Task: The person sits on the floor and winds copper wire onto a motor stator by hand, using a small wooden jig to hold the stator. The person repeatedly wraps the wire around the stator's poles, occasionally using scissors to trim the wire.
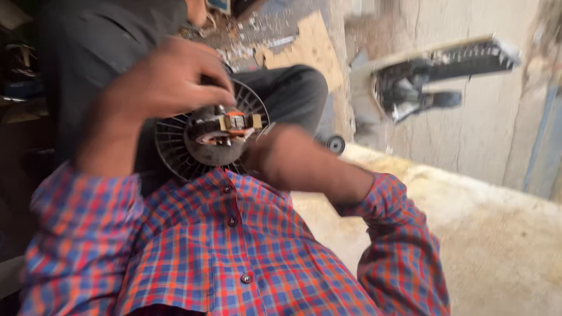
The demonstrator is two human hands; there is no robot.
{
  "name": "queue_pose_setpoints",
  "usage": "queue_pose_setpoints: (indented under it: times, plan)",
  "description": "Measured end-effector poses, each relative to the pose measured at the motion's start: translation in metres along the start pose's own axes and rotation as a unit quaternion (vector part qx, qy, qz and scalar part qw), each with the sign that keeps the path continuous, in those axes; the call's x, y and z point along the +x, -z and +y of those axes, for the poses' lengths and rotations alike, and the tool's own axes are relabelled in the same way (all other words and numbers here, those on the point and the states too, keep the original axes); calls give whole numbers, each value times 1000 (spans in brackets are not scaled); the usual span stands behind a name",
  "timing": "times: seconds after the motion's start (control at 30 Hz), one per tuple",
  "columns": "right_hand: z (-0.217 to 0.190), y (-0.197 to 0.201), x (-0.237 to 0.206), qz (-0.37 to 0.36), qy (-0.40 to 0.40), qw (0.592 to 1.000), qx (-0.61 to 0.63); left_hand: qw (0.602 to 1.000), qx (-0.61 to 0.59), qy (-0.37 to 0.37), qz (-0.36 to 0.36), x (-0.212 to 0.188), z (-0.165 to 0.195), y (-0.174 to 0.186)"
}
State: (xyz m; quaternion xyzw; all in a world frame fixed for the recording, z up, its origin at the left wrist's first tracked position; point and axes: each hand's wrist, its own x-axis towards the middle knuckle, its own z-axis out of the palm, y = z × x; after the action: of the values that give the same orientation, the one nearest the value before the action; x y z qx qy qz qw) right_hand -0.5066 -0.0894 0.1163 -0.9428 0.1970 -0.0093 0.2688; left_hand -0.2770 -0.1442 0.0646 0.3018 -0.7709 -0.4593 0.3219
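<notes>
Small electric motor [218, 140] with a black finned fan wheel [175, 146] behind it, held up in the air close against the chest, above the checked red-and-blue shirt [234, 257]; carried by no desk or floor, only by the hands. Copper windings and an orange-and-brass brush holder [235, 121] facing the camera on the motor's end. Left hand [161, 88] curled over the top of the fan wheel and motor from the upper left, fingers closed on it. Right hand [275, 153] pressed against the motor's right side, blurred, probably gripping, though finger positions cannot be told. Seemingly an inspecting or turning step, motor being handled at the brush end. Judged need for any next move: a steady grip from the left hand and fine fingertip work at the small brush parts. Beyond, dark trousers [293, 93] of someone seated, a cardboard scrap [307, 50] on the littered floor, a pale dusty ledge [468, 193], and a blurred power tool [433, 76] by the wall
</notes>
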Motion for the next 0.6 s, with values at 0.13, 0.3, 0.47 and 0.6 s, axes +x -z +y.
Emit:
queue_pose_setpoints:
  times: [0.13,0.3,0.47,0.6]
  plan:
    - [-13,17,14,119,62,991,0,975,17,-146,164,-63,11,-42]
    - [80,-15,30,201,-25,972,118,955,145,-106,235,-97,14,-69]
    - [105,-20,-4,232,-174,957,-7,963,-22,-52,264,-37,9,-43]
    - [63,-27,-37,59,-17,995,-85,993,92,-71,26,4,-20,-14]
